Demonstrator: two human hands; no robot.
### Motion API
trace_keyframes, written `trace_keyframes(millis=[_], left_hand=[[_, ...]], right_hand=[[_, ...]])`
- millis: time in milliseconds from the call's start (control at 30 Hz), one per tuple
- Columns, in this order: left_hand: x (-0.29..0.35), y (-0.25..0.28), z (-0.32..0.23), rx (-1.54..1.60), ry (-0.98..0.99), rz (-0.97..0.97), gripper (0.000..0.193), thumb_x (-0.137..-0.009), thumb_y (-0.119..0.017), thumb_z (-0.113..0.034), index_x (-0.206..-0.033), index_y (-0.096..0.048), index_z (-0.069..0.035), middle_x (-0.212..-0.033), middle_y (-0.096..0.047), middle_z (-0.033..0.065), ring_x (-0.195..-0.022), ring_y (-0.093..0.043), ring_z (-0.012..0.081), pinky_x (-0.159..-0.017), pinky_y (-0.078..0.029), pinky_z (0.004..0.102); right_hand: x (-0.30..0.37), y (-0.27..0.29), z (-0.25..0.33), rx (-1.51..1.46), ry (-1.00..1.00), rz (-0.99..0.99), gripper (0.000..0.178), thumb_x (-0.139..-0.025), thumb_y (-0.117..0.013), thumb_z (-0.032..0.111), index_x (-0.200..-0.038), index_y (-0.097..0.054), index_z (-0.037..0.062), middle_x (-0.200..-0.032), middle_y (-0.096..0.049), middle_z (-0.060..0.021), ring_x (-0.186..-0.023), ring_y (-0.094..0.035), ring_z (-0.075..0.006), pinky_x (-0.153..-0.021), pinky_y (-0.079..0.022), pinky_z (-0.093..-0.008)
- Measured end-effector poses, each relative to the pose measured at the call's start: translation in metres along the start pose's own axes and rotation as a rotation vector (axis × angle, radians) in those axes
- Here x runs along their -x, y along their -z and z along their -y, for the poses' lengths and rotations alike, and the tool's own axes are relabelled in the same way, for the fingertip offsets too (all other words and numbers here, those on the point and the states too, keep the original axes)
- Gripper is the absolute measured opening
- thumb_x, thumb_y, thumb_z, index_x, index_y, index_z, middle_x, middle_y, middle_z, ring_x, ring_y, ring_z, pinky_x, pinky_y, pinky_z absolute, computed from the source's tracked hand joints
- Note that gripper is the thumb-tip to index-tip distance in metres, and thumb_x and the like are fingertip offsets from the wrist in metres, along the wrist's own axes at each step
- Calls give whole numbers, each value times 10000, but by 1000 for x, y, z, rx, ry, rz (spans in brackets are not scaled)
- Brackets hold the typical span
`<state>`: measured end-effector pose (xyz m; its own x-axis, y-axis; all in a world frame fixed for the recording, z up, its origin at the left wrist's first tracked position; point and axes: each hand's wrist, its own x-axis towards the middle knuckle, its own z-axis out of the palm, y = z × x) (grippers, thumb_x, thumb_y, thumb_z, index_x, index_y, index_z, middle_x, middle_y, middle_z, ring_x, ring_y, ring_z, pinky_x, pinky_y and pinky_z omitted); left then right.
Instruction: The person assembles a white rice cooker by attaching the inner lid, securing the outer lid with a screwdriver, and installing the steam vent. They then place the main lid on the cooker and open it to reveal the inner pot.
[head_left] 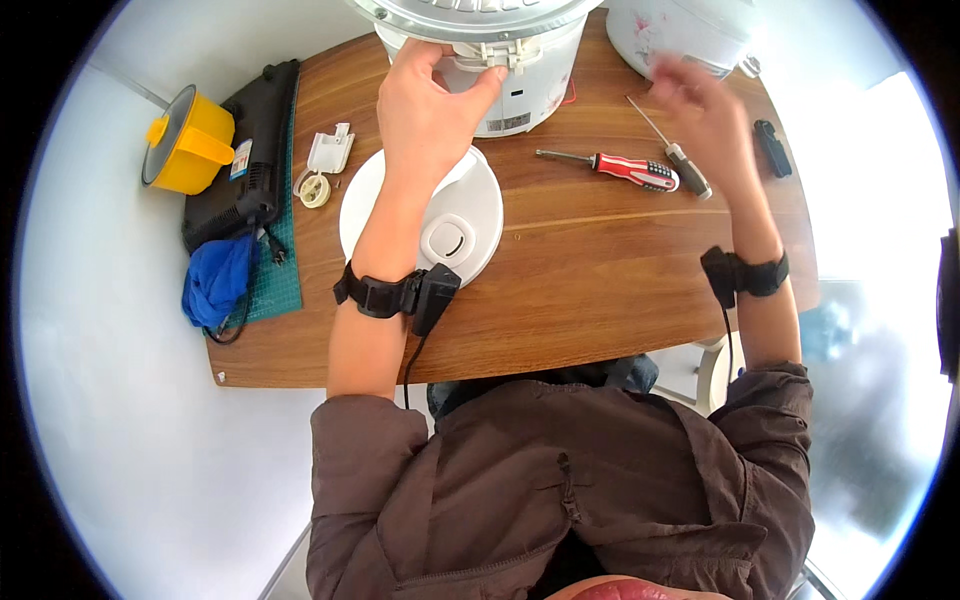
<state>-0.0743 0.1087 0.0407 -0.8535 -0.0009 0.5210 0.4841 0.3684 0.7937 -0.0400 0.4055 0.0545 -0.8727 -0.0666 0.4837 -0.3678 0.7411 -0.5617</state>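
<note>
A white rice cooker [550, 95] with a metal inner lid [490, 18] stands at the far edge of the view. My left hand [432, 105] grips the white plastic hinge [505, 54] on its near side, thumb at the right and fingers curled at the left, partly hidden. Smeared by motion, my right hand [703, 115] hovers above the table near a thin-shafted screwdriver [690, 172]. A red-and-white screwdriver [635, 171] lies just left of that one. Under my left forearm is a round white cover [480, 215], partly hidden by the arm.
At the left, a yellow lidded pot [196, 150] and a black appliance [250, 140] sit by a green mat [275, 290] and blue cloth [217, 280]. Small white plastic parts [330, 150] lie nearby. Far right are another white appliance [680, 35] and a black object [772, 148].
</note>
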Motion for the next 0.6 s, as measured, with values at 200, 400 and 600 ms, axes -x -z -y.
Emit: trace_keyframes(millis=[200, 400, 600], left_hand=[[0, 5, -5, -53, 63, 3, 375, -787, -837, -238, -1094, -738, -46, -1008, -723, 59, -835, -632, 194, -790, -509, 348], [-1, 0, -5, 36, 54, -5, 421, -794, -828, -237, -1132, -715, -14, -1055, -730, 88, -920, -663, 226, -844, -521, 353], [-4, 2, -5, -40, 59, 24, 375, -780, -820, -243, -1057, -737, -3, -928, -754, 109, -843, -704, 262, -808, -537, 380]], right_hand=[[-109, 0, 71, -1067, -32, -219, 481, -1062, -604, 225, -1432, -441, -36, -1064, -664, -91, -961, -647, -158, -831, -539, -289], [-102, -22, 82, -1278, 181, -111, 381, -1080, -536, 116, -1433, -446, 4, -1005, -652, -86, -923, -654, -164, -839, -547, -283], [-81, -24, 87, -1300, 226, -188, 384, -1084, -518, 98, -1454, -432, 40, -998, -639, -74, -917, -642, -156, -840, -547, -284]])
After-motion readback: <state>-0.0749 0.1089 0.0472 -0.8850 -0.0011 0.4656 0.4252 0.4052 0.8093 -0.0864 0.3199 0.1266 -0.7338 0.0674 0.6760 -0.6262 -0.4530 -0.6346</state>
